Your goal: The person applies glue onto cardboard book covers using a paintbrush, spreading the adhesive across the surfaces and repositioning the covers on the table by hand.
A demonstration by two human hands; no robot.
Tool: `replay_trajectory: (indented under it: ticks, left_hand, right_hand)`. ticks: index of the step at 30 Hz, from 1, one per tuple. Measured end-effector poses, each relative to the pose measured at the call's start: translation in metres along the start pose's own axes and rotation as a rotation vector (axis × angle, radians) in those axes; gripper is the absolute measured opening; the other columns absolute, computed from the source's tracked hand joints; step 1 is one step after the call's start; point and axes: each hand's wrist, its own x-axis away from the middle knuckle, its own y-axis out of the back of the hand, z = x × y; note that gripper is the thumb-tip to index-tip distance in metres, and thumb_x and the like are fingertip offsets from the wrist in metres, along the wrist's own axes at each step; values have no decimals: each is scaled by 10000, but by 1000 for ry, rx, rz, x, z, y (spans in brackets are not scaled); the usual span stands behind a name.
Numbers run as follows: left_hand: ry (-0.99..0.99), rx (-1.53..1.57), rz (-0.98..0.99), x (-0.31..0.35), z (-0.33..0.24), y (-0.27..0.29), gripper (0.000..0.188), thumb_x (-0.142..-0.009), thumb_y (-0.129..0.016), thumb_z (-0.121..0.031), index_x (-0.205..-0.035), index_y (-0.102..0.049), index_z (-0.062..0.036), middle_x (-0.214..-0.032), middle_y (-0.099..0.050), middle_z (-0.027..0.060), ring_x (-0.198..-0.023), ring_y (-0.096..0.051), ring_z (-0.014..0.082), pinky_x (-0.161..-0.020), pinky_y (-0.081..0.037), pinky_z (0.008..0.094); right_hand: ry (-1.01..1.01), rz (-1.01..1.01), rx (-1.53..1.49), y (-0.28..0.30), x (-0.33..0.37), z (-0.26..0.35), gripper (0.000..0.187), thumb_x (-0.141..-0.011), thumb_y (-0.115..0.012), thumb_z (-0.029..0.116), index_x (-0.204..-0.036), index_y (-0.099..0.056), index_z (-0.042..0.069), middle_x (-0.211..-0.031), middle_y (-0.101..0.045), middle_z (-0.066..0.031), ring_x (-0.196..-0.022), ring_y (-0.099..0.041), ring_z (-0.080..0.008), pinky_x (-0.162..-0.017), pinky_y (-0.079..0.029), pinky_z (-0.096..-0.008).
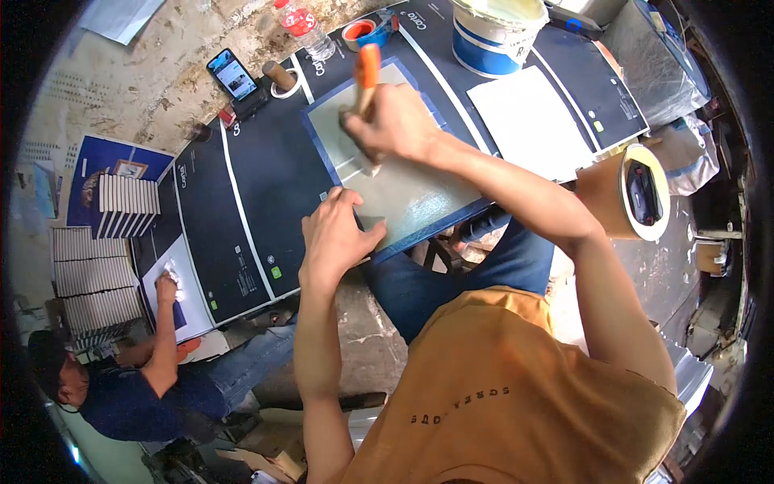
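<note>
My right hand [403, 121] is closed round a paintbrush with an orange handle [368, 66]. Its bristle end [372, 168] meets a grey-green board bordered in blue [435, 194], and the brush is slightly blurred. A wet shine covers the board's near part, with a pale streak by the bristles. My left hand [329, 240] rests at the board's near left corner, fingers spread, the thumb along its edge and the fingertips beside its left border. The board lies on the dark, white-striped table covering [266, 185] and reaches the near table edge, above my lap.
A white-and-blue bucket [496, 40] and a white sheet [528, 121] are on the right. A bottle [306, 32], blue tape roll [371, 35] and phone [232, 74] stand along the back. Leftward, a co-worker's hand [166, 286] works near stacked books [93, 270].
</note>
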Motion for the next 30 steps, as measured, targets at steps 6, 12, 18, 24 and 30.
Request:
replay_trajectory:
  ticks: [6, 12, 18, 24, 30]
  left_hand:
    - [7, 17, 4, -2, -1, 2, 430, -716, -797, -354, -971, -639, -47, -999, -655, 134, -974, -667, 358, -808, -528, 450]
    - [40, 379, -176, -20, 45, -14, 288, -749, -797, -176, -976, -665, -59, -885, -656, 99, -766, -644, 226, -684, -510, 353]
    - [559, 699, -234, -69, 76, -37, 695, -741, -734, -286, -1334, -510, -3, -1209, -579, 167, -1144, -565, 268, -966, -456, 362]
    - [590, 646, -168, -80, 87, -29, 557, -755, -706, -241, -1216, -609, 56, -1098, -673, 148, -976, -651, 219, -855, -512, 339]
    - [635, 669, -84, -67, 90, -5, 481, -799, -653, -199, -1238, -624, -3, -874, -622, -3, -680, -552, 83, -525, -373, 224]
  right_hand:
    - [-117, -189, 165, 108, 35, -48, 346, -849, -674, 300, -682, -684, -3, -607, -665, -152, -570, -700, -267, -602, -566, -388]
    - [-254, -680, 229, 231, 114, -139, 359, -849, -725, 302, -879, -713, -55, -746, -713, -100, -690, -661, -134, -658, -531, -318]
    - [-214, -962, -199, 264, 180, -161, 215, -927, -696, 133, -964, -690, -78, -936, -668, -50, -851, -598, -93, -777, -474, -240]
    - [-275, -1000, -365, 259, 192, -155, 178, -934, -685, 103, -997, -675, -64, -970, -655, -51, -883, -605, -95, -828, -480, -245]
    - [-222, -941, -290, 255, 179, -159, 222, -964, -614, 112, -1075, -668, -73, -1040, -665, -79, -962, -621, -129, -917, -478, -267]
